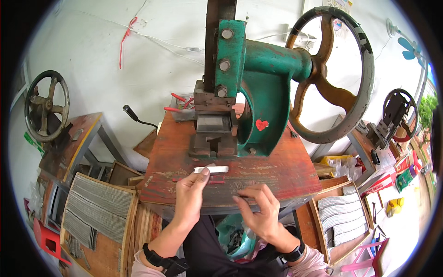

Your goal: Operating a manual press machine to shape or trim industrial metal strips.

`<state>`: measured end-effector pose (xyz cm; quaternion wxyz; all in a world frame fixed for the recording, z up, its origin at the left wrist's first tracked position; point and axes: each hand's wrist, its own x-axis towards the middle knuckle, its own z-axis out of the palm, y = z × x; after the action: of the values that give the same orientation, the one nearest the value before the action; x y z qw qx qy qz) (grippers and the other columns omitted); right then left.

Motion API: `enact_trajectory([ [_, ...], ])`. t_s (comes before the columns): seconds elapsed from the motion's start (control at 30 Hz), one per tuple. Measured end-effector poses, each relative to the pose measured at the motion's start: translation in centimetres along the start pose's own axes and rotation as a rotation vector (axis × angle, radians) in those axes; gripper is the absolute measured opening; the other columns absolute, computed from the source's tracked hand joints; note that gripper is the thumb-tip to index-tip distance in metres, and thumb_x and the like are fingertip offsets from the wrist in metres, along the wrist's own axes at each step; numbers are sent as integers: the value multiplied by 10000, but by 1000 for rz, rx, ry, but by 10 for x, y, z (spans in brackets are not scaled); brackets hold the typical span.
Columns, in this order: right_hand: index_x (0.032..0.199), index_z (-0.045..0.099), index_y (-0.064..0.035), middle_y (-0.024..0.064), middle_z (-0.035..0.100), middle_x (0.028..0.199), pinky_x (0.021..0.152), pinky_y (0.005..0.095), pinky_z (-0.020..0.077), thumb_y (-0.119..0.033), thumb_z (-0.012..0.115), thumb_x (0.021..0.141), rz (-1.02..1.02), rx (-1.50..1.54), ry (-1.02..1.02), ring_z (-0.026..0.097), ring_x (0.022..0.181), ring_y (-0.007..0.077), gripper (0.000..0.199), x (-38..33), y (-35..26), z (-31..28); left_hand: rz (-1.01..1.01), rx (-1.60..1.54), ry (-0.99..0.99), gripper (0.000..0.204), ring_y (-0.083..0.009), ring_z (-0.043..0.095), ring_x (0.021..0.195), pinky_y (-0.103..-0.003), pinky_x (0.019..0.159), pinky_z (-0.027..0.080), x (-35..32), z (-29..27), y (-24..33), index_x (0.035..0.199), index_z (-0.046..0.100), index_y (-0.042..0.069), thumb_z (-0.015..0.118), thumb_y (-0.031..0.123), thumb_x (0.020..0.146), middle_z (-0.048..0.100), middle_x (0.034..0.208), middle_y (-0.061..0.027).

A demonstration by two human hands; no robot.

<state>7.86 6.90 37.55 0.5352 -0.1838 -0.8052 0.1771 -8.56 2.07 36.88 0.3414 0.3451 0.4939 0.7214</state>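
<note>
My left hand (191, 194) pinches a small white bar (215, 169) between thumb and fingers, just in front of the press. My right hand (260, 207) hovers over the table's front edge, its fingers half curled and the thumb apart, with nothing visible in it. Ahead stands a green hand press (267, 111) with a large spoked handwheel (367, 78). Beneath its ram sits a dark steel die block (213, 144) with a slot in front. A narrow dark red strip (214, 179) lies on the worn wooden table (159, 171) beside the left hand.
At left, a wooden tray (131, 217) holds rows of thin grey metal strips. Another tray (318, 221) at right holds similar strips. Red-handled pliers (174, 110) rest behind the press. A teal plastic bag (235, 233) hangs below the table edge. More wheeled presses stand either side.
</note>
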Motion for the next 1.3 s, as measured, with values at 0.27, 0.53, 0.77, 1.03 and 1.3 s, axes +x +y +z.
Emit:
enact_trajectory([
  [0.27, 994, 638, 10, 161, 628, 962, 724, 333, 524, -22, 745, 714, 102, -20, 40, 639, 836, 277, 302, 20, -13, 23, 735, 1127, 87, 513, -379, 413, 1140, -473, 953, 332, -13, 22, -16, 1281, 463, -76, 569, 5, 785, 479, 1264, -198],
  [0.53, 945, 656, 2, 143, 663, 922, 714, 341, 530, -2, 701, 742, 49, -149, 55, 651, 802, 299, 209, 20, -4, 28, 761, 1329, 111, 591, -397, 356, 1220, -555, 991, 263, -15, 31, -17, 1302, 435, -75, 597, 88, 757, 432, 1308, -188],
  [0.77, 884, 634, -5, 115, 654, 868, 680, 354, 529, 27, 680, 750, 40, -187, 59, 637, 768, 272, 145, 45, 19, 11, 622, 1143, 113, 578, -433, 397, 1181, -491, 991, 334, 7, 13, -17, 1288, 411, -104, 617, 7, 759, 445, 1261, -244],
  [1.03, 959, 600, -1, 100, 631, 961, 737, 345, 515, 2, 673, 743, -347, -460, -27, 621, 839, 261, 229, 99, 90, 23, 826, 1113, 5, 408, -392, 458, 1169, -453, 983, 383, 91, 5, -16, 1141, 540, -85, 654, 90, 791, 530, 1173, -221],
  [1.3, 990, 596, 17, 127, 617, 1005, 731, 340, 531, -17, 663, 722, -596, -614, -195, 638, 864, 257, 278, 126, 133, 42, 823, 1334, -238, 544, -357, 443, 1201, -493, 1010, 322, 150, 2, -19, 1166, 542, -78, 593, 373, 867, 540, 1213, -212],
])
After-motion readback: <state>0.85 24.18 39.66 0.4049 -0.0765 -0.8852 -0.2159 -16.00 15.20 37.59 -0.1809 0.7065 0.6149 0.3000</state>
